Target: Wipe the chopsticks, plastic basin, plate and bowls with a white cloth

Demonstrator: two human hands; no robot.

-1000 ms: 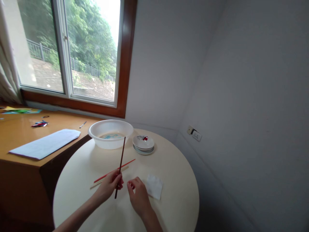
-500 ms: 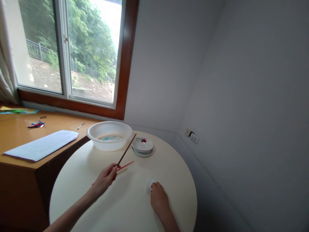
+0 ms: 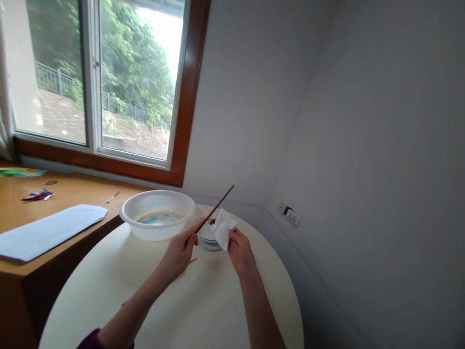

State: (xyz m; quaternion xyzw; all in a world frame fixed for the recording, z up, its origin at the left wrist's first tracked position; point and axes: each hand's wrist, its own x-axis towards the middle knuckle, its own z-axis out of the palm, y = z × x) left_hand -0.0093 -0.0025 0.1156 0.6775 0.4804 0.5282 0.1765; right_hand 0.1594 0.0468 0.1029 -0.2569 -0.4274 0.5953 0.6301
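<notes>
My left hand (image 3: 179, 252) is closed around the lower end of a dark brown chopstick (image 3: 218, 206), which slants up to the right. Pinched in my right hand (image 3: 241, 253) is a piece of white tissue (image 3: 223, 230), raised beside the chopstick; I cannot tell whether the two touch. Behind both hands is a small stack of plates (image 3: 207, 236), the top one with a red and black pattern, partly covered by the tissue. Below my left hand a red chopstick (image 3: 193, 261) and a pale stick (image 3: 181, 275) lie on the table, mostly hidden by my arm.
A translucent white basin (image 3: 125, 213) with water and something blue in it stands at the back left of the round table (image 3: 203, 310). On the wooden desk (image 3: 80, 189) are a folded white sheet (image 3: 54, 230), a pen (image 3: 113, 197) and several small items. Walls enclose the right side.
My right hand has lifted the white tissue off the table and brought it up beside the chopstick. My left hand has moved right with the chopstick. The view has shifted slightly.
</notes>
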